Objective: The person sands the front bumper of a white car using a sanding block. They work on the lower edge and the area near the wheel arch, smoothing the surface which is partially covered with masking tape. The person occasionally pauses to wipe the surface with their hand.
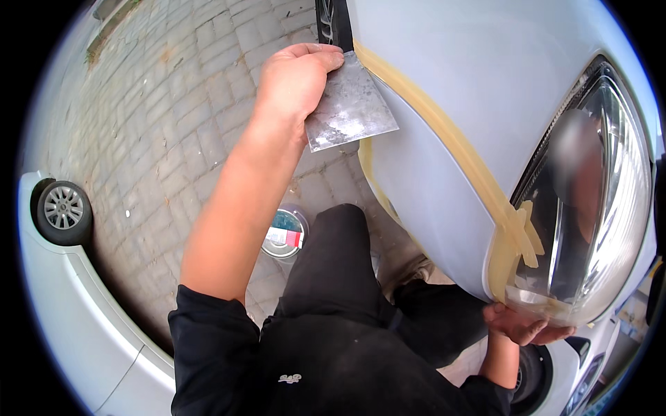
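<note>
My left hand [296, 78] grips a thin, flat metal spreader [354, 104] by its upper edge, thumb on the near face. The sheet is smudged grey and hangs close beside a matte grey car body panel [432, 171]. Along that panel's upper edge runs a band of yellow masking tape [442, 119], with short crossed strips at the headlight [577, 197]. My right hand [525, 327] is at the lower end of the headlight, fingers spread and palm turned up. It seems to touch the lens or panel corner there; nothing is visible in its grasp.
A round tin [283, 234] with a labelled lid stands on the brick paving [208, 104] by my knee [338, 229], partly behind my left forearm. A silver car [67, 312] is on the left. Another white car [562, 359] shows at the lower right.
</note>
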A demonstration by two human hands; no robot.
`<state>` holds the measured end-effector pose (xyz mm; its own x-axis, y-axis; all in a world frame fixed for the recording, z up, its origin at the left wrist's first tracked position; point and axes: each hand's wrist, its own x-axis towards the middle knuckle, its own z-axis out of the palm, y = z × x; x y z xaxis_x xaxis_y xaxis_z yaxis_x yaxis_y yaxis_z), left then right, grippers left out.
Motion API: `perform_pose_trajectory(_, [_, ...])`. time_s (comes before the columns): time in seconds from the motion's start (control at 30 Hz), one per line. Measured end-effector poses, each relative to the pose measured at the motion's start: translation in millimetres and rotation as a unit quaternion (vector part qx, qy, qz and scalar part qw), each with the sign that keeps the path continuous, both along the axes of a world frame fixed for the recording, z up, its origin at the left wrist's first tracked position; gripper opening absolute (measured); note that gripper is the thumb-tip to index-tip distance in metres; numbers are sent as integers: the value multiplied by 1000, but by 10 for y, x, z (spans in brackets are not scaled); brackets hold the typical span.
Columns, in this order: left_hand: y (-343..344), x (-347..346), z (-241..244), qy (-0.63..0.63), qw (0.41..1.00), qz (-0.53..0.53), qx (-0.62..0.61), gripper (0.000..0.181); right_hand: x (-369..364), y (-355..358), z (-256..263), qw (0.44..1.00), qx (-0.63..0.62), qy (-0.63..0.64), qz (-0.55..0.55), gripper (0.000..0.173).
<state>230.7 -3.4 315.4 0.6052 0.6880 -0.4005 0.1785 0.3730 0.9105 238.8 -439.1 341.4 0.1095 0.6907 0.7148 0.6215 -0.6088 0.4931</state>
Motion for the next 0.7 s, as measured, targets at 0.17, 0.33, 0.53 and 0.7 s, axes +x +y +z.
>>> perform_pose_trajectory(0.17, [59, -8, 64, 10, 1000, -18, 22, 19, -7, 51, 5, 1000, -4, -10, -9, 76])
perform_pose_trajectory(0.33, [-29, 4, 26, -46, 996, 0, -70, 14, 53, 59, -143, 999, 32, -14, 4, 73])
perform_pose_trajectory(0.53, [-96, 49, -109, -107, 984, 83, -118, 8, -201, 425, -19, 985, 61, 61, 153, 54])
perform_pose_trajectory(0.7, [-103, 82, -166, -87, 992, 55, -75, 18, -786, 1640, -27, 544, 235, 765, 254, 63])
